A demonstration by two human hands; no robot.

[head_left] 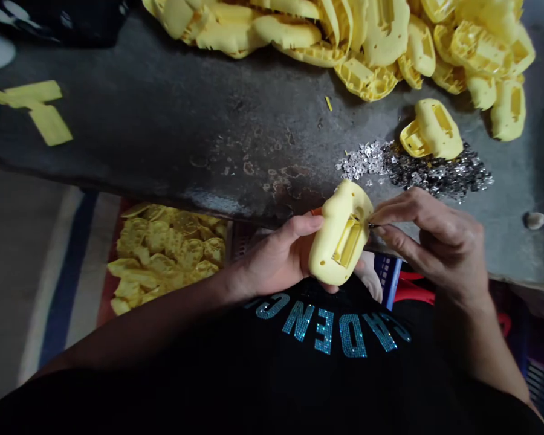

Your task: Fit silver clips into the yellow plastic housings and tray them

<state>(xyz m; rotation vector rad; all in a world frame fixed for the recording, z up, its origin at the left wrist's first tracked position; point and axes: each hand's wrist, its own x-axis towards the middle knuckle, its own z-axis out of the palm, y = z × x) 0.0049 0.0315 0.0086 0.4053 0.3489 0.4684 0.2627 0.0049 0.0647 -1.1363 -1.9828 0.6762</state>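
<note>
My left hand (276, 257) is wrapped round a yellow plastic shell (340, 235), holding it just above the near table edge. My right hand (428, 235) pinches a tiny dark metal piece (372, 225) with thumb and forefinger and presses it against the shell's right side, beside its rectangular opening. A heap of small shiny metal pieces (417, 169) lies on the table just beyond my right hand. One yellow shell (433, 130) rests at the far side of that heap.
A large pile of yellow shells (367, 36) fills the far side of the dark table (185, 127). A box of yellow parts (163, 254) stands on the floor below left. Yellow strips (36, 109) lie at far left. A small pale object (535, 220) sits at right.
</note>
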